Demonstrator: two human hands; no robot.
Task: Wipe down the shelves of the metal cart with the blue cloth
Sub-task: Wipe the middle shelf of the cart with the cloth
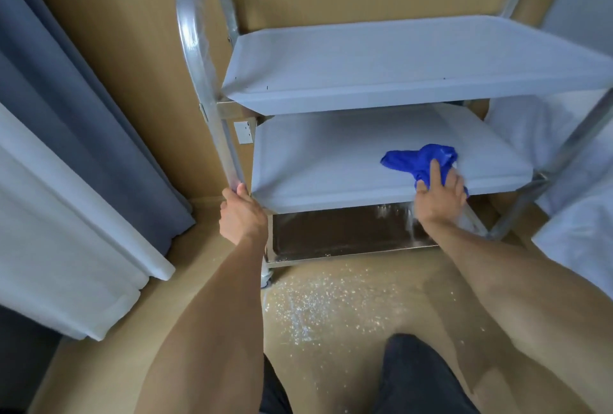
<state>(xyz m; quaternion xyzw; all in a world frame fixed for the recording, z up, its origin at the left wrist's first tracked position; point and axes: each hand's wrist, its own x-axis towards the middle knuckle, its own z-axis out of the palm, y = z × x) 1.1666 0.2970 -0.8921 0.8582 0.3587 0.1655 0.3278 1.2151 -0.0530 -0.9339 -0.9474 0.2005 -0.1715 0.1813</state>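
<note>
The right hand [439,196] bunches the blue cloth [421,161] at the front edge of the cart's middle shelf [331,161], toward four o'clock on it, fingers curled into the fabric. The left hand [242,214] wraps tightly round the cart's upright post [212,108] at the shelf's eight o'clock corner. White specks [325,301] lie on the floor [199,281] below.

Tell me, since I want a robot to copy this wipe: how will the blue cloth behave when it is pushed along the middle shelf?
The blue cloth lies bunched and creased under the right hand, so it is probably floppy and will bunch rather than slide flat. It looks thin, so likely light. The middle shelf looks smooth, so the cloth should glide easily.
</note>
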